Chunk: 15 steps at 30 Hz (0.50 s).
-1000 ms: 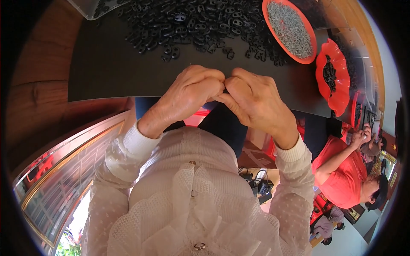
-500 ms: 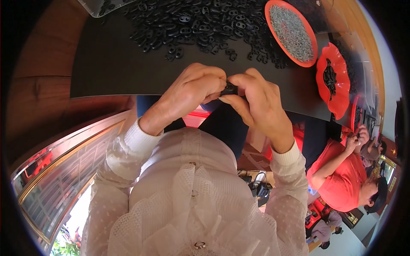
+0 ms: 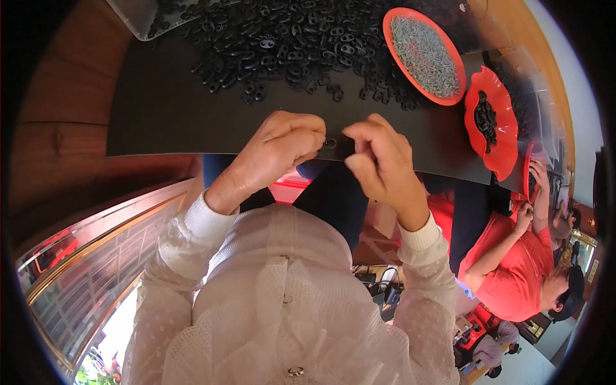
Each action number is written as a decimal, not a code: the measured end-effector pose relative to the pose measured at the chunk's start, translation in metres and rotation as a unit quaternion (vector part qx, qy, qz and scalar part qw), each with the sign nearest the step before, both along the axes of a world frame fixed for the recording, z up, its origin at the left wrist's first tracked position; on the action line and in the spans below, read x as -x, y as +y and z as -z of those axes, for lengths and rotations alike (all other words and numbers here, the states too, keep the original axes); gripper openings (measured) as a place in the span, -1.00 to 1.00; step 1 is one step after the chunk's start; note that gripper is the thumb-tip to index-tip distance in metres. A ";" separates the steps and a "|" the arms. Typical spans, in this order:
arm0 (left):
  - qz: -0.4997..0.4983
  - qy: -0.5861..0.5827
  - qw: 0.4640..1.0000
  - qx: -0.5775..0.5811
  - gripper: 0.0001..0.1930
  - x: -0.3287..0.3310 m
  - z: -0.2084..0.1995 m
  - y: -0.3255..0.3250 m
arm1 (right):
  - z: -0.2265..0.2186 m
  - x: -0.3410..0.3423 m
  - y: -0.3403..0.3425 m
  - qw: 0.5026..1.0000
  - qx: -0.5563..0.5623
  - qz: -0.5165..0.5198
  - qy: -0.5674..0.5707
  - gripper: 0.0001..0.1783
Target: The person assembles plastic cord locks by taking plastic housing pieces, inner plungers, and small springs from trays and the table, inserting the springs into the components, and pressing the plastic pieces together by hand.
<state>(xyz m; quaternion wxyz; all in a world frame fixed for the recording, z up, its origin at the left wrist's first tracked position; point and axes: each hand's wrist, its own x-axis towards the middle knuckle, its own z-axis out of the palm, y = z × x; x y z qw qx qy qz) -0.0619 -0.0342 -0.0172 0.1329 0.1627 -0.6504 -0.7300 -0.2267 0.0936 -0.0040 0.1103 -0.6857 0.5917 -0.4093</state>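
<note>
My left hand (image 3: 289,142) is closed, its fingertips pinching a small black plastic cord lock (image 3: 330,144) with a round hole, just over the table's near edge. To its right, my right hand (image 3: 385,163) is apart from the piece, thumb and forefinger spread. A dark spot shows by the right forefinger's tip; I cannot make out whether it is a part. Beyond both hands spreads a large heap of black two-hole cord lock parts (image 3: 289,45). An oval orange-red dish (image 3: 458,90) holds many tiny silvery metal pieces that look like springs.
A wavy-rimmed red bowl (image 3: 507,131) with small black parts stands at the right end of the black tabletop (image 3: 167,102). A clear plastic bin (image 3: 131,22) sits far left. At right, a person in a red shirt (image 3: 513,269) works, hands near another red dish.
My right hand has come away from the cord lock and its fingers have parted. My left hand keeps its pinch. The view has shifted slightly.
</note>
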 end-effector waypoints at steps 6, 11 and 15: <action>0.008 -0.008 1.000 -0.014 -0.79 0.004 -0.008 0.002 | -0.003 -0.018 -0.004 0.995 -0.038 0.036 -0.090 -0.79; -0.005 0.005 1.000 0.009 -0.75 0.002 -0.006 0.005 | -0.002 -0.022 -0.003 0.991 -0.050 0.032 -0.118 -0.78; -0.020 0.040 0.999 -0.004 -0.69 -0.001 -0.001 0.005 | -0.033 -0.003 0.015 0.988 -0.068 0.123 -0.059 -0.78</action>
